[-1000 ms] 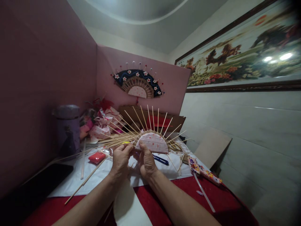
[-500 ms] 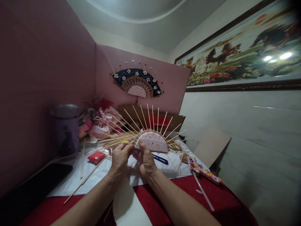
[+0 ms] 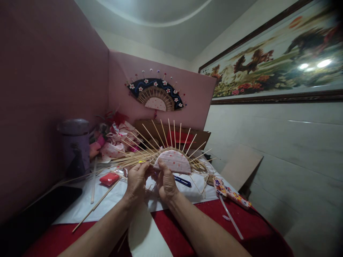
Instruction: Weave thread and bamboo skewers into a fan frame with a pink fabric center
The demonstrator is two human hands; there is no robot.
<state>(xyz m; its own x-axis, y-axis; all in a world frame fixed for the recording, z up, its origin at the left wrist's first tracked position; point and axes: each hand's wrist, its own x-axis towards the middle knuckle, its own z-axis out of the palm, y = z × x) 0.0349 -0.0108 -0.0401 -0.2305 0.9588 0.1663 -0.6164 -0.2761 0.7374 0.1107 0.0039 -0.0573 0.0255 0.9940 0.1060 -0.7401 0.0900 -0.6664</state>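
Note:
A half-round stick fan (image 3: pixel 174 162) is held upright above the table. Its core is pink cloth with red dots, twine is woven along the curved edge, and thin bamboo sticks spread out from it. My right hand (image 3: pixel 166 184) grips the lower left of the core, thumb on the front and fingers behind. Closed in a pinch at the fan's left end, my left hand (image 3: pixel 138 180) hides what lies between its fingertips. A small yellow piece (image 3: pixel 141 162) shows just above those fingers. Behind the fan lies a blue utility knife (image 3: pixel 182 180).
A finished dark-blue flowered fan (image 3: pixel 157 94) hangs on the pink board. Loose bamboo sticks (image 3: pixel 125 160), a red packet (image 3: pixel 109 179), a purple tumbler (image 3: pixel 76 153) and a black phone-like slab (image 3: pixel 45 208) lie leftward. A flower-patterned glue gun (image 3: pixel 232 193) rests at right.
My left fingers shift slightly at the fan's left end, and less of the yellow piece shows. My right hand keeps its grip, and the fan stays nearly still.

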